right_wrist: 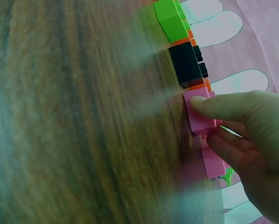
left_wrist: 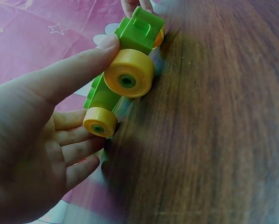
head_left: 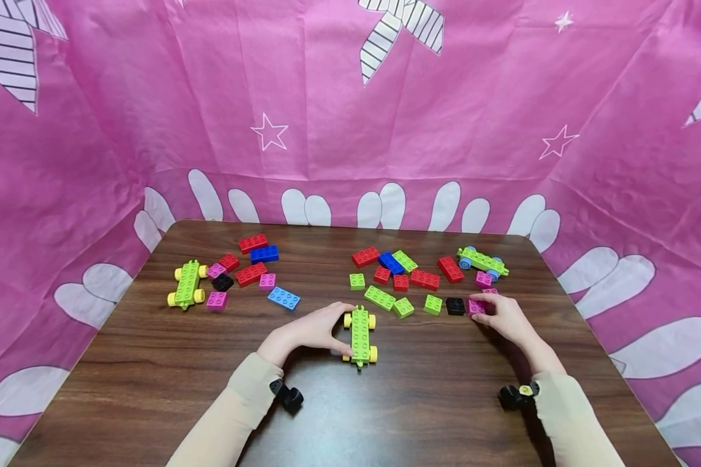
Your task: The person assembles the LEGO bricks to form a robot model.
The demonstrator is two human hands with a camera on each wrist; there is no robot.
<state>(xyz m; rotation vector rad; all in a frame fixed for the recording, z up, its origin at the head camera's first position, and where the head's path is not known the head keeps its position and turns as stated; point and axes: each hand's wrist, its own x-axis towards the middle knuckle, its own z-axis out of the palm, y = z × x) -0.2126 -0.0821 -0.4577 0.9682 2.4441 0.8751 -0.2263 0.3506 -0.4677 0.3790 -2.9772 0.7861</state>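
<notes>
At the table's middle, a lime-green toy car base (head_left: 359, 334) with yellow wheels stands on the wood. My left hand (head_left: 315, 327) holds it from the left side, thumb at its near end and fingers by the far wheel (left_wrist: 100, 121). On the right, my right hand (head_left: 507, 316) pinches a pink brick (right_wrist: 200, 112) between thumb and fingers, low at the tabletop. Right beside that brick is a black brick (head_left: 455, 306). Another pink brick (right_wrist: 213, 162) shows just past the fingers, partly covered by the hand in the head view.
Red, blue and green bricks (head_left: 380, 298) lie scattered at the centre back. A second yellow-wheeled base (head_left: 187, 284) stands at left near more bricks and a light blue brick (head_left: 283, 298). A blue-wheeled base (head_left: 482, 261) is at back right. Pink cloth (head_left: 339, 130) surrounds the table.
</notes>
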